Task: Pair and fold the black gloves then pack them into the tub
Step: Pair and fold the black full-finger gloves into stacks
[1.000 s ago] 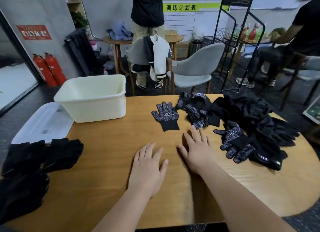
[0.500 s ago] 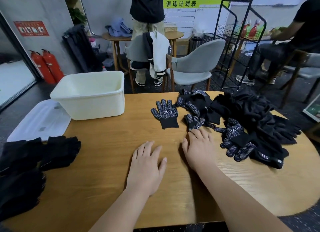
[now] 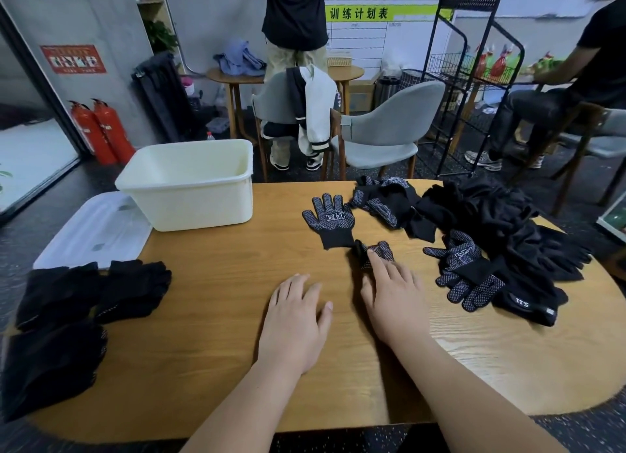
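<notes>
Your left hand (image 3: 294, 320) lies flat, holding nothing, on the wooden table (image 3: 220, 351). Your right hand (image 3: 396, 300), fingers straight, presses a crumpled dotted glove (image 3: 379, 251), just nearer than a flat dotted glove (image 3: 330, 220). The glove pile (image 3: 501, 222) sits right; the cream tub (image 3: 193, 198) sits far left.

Left hand (image 3: 294, 320) and right hand (image 3: 396, 303): both bare, nails cut short, thumbnail showing on the left. Left forearm (image 3: 244, 405) and right forearm (image 3: 474, 395) bare all the way to the bottom edge of the view.
</notes>
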Demonstrator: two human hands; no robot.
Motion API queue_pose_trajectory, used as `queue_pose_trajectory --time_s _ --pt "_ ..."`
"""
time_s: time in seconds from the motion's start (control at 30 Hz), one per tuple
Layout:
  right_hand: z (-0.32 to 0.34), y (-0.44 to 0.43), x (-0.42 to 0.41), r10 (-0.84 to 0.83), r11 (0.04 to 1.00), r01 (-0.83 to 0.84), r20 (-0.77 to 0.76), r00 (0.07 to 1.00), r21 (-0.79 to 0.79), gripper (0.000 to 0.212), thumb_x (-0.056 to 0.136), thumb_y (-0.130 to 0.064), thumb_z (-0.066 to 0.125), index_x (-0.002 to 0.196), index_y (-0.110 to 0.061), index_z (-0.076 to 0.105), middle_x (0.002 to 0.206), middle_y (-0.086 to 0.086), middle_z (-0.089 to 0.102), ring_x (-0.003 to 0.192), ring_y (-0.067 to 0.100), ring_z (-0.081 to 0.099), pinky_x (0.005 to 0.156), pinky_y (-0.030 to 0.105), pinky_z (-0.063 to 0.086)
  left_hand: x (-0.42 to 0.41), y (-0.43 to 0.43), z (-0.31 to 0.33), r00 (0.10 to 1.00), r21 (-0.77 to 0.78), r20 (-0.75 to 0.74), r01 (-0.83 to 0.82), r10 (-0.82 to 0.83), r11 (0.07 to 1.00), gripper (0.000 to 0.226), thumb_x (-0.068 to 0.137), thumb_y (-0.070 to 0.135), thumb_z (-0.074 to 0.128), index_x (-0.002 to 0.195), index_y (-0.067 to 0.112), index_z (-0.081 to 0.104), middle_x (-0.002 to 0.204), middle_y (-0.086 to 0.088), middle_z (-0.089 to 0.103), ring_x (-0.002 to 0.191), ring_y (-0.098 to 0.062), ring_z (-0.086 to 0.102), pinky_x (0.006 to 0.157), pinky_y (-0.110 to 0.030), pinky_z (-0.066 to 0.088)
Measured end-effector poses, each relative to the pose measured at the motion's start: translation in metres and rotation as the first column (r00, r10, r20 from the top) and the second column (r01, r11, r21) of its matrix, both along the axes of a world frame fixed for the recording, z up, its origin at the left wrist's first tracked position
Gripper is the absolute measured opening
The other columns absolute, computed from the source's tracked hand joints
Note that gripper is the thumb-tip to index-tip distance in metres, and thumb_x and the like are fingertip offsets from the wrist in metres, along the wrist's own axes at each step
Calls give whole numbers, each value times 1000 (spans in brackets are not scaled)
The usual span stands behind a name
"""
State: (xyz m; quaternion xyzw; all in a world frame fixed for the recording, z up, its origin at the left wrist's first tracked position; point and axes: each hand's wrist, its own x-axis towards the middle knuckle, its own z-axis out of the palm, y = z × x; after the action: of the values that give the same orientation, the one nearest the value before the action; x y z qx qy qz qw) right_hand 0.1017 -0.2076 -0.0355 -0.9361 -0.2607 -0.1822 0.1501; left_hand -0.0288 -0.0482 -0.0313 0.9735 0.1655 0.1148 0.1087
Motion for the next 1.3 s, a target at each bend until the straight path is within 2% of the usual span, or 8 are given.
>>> queue_pose_trajectory --time_s 0.23,0.37,0.53,0.6,0.7,0.87,1.13,1.3 --pt "12 -5 -12 153 988 -154 52 987 11 60 102 -32 49 160 -30 38 86 -12 68 87 24 57 80 40 44 2 1 -4 1000 -1 23 2 -2 1000 56 108 55 26 149 28 53 160 4 41 153 -18 28 128 -39 24" --pt "11 -8 -13 319 938 -305 -71 945 162 68 98 -23 50 162 -27 32 92 -13 66 82 19 57 76 36 49 2 1 -5 997 -12 79 18 -17 1000 53 106 55 32 145 28 56 152 6 46 145 -17 37 120 -39 36" --pt "5 -15 1 180 935 -121 -151 972 333 48 88 -11 59 133 -26 69 122 -10 69 108 20 53 98 47 51 1 1 -5 991 -12 112 73 -71 997 51 104 58 37 145 32 55 149 9 46 143 -15 37 116 -38 38" --pt "10 -16 3 164 930 -69 -242 956 360 41 88 -21 56 123 -31 75 115 -22 70 113 20 51 104 51 47 -1 1 -4 988 -15 114 110 -108 994 55 103 63 38 147 35 54 150 11 45 144 -14 36 118 -39 36" --pt "17 -15 -2 250 907 -100 -333 909 408 38 92 -9 62 119 -32 79 95 -37 56 113 17 57 109 45 42 -2 2 -3 988 -13 100 123 -121 992 62 100 72 38 150 37 49 151 15 41 145 -11 32 121 -34 31" --pt "16 -18 1 242 837 31 -421 874 546 42 92 -9 64 111 -44 76 85 -20 65 101 17 61 100 40 48 0 5 -3 990 -49 128 60 -53 997 54 101 63 48 148 37 50 145 18 40 140 -10 35 118 -34 35" --pt "10 -14 6 198 973 -150 -301 933 176 32 90 -65 66 116 -47 74 109 -24 64 106 12 45 89 38 35 0 8 -3 985 -101 172 47 -30 994 43 102 55 53 143 41 54 141 19 42 137 -9 36 115 -37 39" --pt "12 -21 6 327 887 -131 -402 855 442 8 88 -47 81 94 -45 75 86 -25 72 93 8 60 86 35 45 -2 5 5 987 -124 139 100 -82 987 62 97 74 45 151 43 45 148 20 35 143 -7 30 119 -38 35"
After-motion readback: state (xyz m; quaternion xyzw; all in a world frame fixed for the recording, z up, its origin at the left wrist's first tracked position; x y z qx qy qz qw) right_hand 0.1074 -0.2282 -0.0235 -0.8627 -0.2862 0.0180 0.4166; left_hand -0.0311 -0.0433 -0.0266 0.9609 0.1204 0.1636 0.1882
